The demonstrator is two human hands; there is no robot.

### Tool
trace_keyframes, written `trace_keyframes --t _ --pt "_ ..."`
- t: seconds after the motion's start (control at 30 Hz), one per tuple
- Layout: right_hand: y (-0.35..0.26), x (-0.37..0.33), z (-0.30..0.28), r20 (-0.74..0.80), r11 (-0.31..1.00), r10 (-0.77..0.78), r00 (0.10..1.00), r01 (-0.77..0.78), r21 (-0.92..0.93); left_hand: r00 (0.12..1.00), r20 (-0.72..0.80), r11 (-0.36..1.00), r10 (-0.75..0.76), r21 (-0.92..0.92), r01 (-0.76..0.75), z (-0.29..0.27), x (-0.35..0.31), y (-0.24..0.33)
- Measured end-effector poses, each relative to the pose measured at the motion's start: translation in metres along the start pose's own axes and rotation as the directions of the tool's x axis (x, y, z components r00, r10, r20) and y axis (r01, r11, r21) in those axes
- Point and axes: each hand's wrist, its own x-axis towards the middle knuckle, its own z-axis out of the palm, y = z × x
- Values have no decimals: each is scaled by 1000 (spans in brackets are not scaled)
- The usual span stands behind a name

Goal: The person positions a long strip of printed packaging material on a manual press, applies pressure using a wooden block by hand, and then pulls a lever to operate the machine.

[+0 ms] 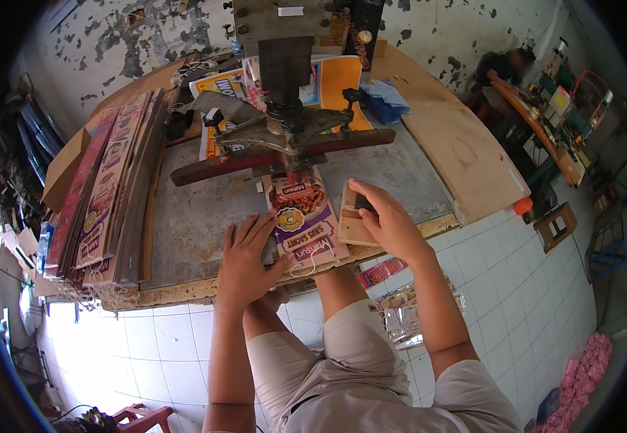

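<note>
A printed cardboard strip (pixel 300 216), purple, red and cream with a white string loop at its near end, lies lengthwise on the grey work plate (pixel 198 216). Its far end sits beneath the press head (pixel 292 137). Flat along the strip's left edge rests my left hand (pixel 247 261), fingers spread, the fingertips at the edge. On the strip's right, my right hand (pixel 385 216) is curled over a pale wooden block (pixel 355 229), thumb on one side and fingers on the other. A dark part shows between thumb and fingers; its kind is hidden.
Long stacks of printed strips (pixel 111 187) lie at the table's left. Colourful printed sheets (pixel 342 86) and a blue plastic packet (pixel 385 101) lie behind the press. A brown board (pixel 458 137) covers the right side. Another person (pixel 501 68) sits at a bench far right.
</note>
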Motion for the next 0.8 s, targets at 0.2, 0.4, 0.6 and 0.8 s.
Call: trace_keyframes --t 0.2,0.4,0.6,0.8 --pt "1 0 1 18 1000 30 999 -31 3 1000 -2 1000 -1 1 1 -1 0 1" --pt "3 1 1 13 999 -1 1000 2 -48 1000 1 1000 -1 10 1 -1 1 2" --pt "3 1 2 -14 996 -66 998 65 -67 1000 17 1000 -11 11 11 0 2 1" --pt "-27 -23 7 -97 956 -255 962 236 -171 1000 16 1000 -7 1 7 -2 1 1"
